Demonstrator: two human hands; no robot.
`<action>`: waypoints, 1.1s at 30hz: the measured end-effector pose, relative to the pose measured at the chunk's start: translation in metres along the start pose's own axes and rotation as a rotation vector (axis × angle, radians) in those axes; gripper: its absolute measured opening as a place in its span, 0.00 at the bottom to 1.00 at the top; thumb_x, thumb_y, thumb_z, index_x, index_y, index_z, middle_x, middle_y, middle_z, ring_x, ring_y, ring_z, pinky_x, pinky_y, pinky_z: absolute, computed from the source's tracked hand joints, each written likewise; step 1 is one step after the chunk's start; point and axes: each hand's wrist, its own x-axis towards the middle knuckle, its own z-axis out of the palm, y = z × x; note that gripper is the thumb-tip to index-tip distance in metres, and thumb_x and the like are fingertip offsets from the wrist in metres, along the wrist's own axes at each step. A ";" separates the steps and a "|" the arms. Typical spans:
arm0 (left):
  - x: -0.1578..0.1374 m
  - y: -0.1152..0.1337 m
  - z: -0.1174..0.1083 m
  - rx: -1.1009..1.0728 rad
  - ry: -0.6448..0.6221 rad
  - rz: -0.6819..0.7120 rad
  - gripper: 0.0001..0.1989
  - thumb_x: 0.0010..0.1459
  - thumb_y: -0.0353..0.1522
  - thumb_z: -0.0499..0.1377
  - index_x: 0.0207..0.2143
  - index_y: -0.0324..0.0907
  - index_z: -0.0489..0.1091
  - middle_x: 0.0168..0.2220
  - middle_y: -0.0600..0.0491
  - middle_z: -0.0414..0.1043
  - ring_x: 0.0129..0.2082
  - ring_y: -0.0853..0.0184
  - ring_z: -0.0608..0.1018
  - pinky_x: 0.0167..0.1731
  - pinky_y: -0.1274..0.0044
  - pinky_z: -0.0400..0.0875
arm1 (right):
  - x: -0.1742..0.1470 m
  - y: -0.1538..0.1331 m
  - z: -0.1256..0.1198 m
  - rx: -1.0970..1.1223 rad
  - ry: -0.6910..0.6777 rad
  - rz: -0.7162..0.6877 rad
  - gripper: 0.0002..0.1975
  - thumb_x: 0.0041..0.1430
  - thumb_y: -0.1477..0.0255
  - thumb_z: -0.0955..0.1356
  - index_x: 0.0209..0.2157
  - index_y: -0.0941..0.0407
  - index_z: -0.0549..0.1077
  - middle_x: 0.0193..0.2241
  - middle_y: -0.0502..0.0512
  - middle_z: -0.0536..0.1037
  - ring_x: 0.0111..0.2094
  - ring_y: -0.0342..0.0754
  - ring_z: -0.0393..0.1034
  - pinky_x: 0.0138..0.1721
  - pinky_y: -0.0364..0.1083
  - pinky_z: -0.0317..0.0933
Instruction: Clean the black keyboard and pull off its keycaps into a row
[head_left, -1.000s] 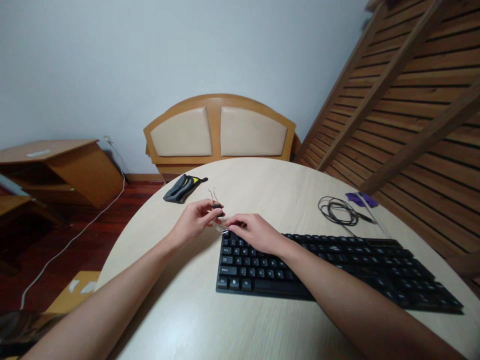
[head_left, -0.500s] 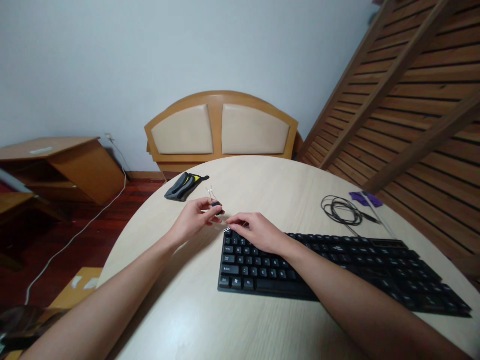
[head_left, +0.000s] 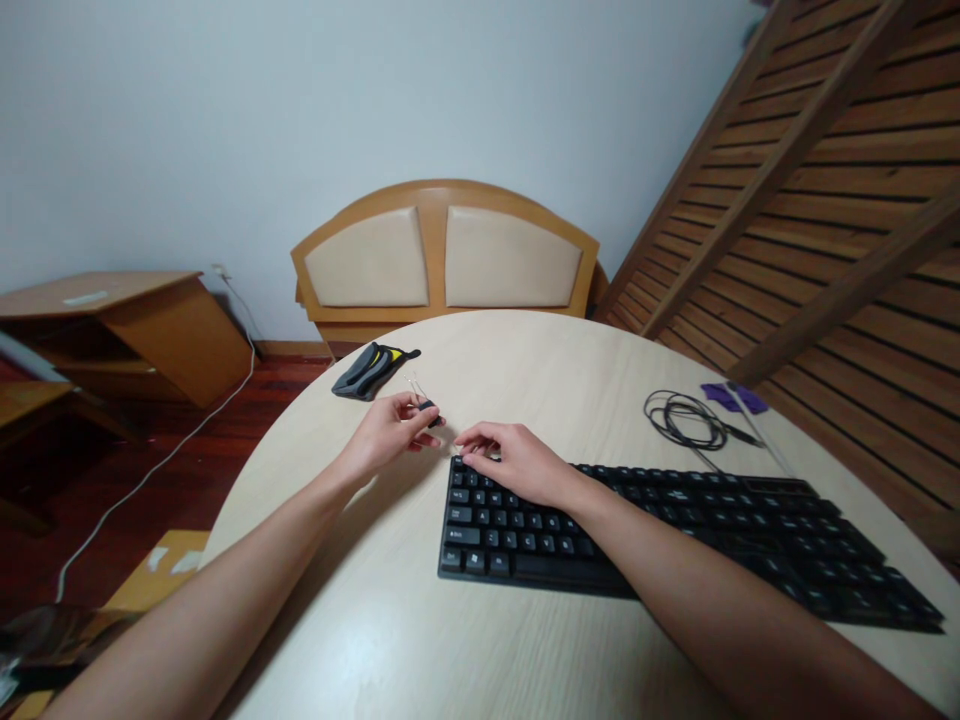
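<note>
While the left hand [head_left: 384,434] pinches a black clip [head_left: 428,409] with silvery wire handles above a round, pale table [head_left: 390,620], the right hand [head_left: 519,464], fingers curled, grip not discernible, at the far left corner of a black rectangular plastic keyboard [head_left: 510,540].

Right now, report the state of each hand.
Left hand: closed, holding a small black clip.
Right hand: curled over a corner of the keyboard; whether it holds anything cannot be told.
</note>
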 end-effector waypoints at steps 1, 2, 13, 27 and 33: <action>-0.001 0.001 0.000 0.009 0.007 0.011 0.14 0.54 0.39 0.65 0.33 0.39 0.68 0.37 0.46 0.80 0.25 0.68 0.82 0.20 0.83 0.66 | 0.000 -0.001 0.000 0.000 0.000 -0.001 0.09 0.61 0.74 0.68 0.43 0.57 0.76 0.37 0.53 0.81 0.37 0.44 0.75 0.42 0.44 0.67; -0.001 0.001 0.000 0.019 0.015 0.026 0.14 0.54 0.39 0.65 0.33 0.39 0.67 0.37 0.46 0.80 0.25 0.68 0.82 0.19 0.83 0.66 | -0.001 -0.001 0.000 -0.001 0.000 -0.001 0.09 0.61 0.74 0.68 0.43 0.57 0.76 0.37 0.53 0.81 0.36 0.44 0.74 0.42 0.44 0.67; -0.008 -0.001 0.005 0.138 0.010 0.272 0.15 0.55 0.41 0.63 0.36 0.39 0.68 0.35 0.46 0.79 0.24 0.66 0.81 0.23 0.77 0.74 | -0.002 -0.003 0.000 -0.029 0.002 0.025 0.07 0.58 0.73 0.71 0.40 0.55 0.76 0.37 0.52 0.81 0.36 0.45 0.74 0.41 0.45 0.67; -0.011 0.001 0.008 0.163 0.026 0.286 0.15 0.54 0.43 0.63 0.35 0.39 0.69 0.36 0.46 0.78 0.27 0.64 0.81 0.23 0.76 0.76 | -0.002 -0.009 -0.002 -0.094 0.003 0.007 0.05 0.58 0.74 0.71 0.38 0.54 0.79 0.36 0.52 0.82 0.37 0.45 0.75 0.42 0.46 0.66; -0.011 -0.003 0.008 0.161 -0.002 0.274 0.17 0.54 0.44 0.64 0.36 0.40 0.70 0.36 0.47 0.78 0.27 0.64 0.81 0.23 0.77 0.75 | -0.002 -0.009 -0.002 -0.145 0.019 -0.016 0.05 0.58 0.74 0.71 0.36 0.54 0.79 0.35 0.52 0.82 0.37 0.45 0.75 0.42 0.46 0.66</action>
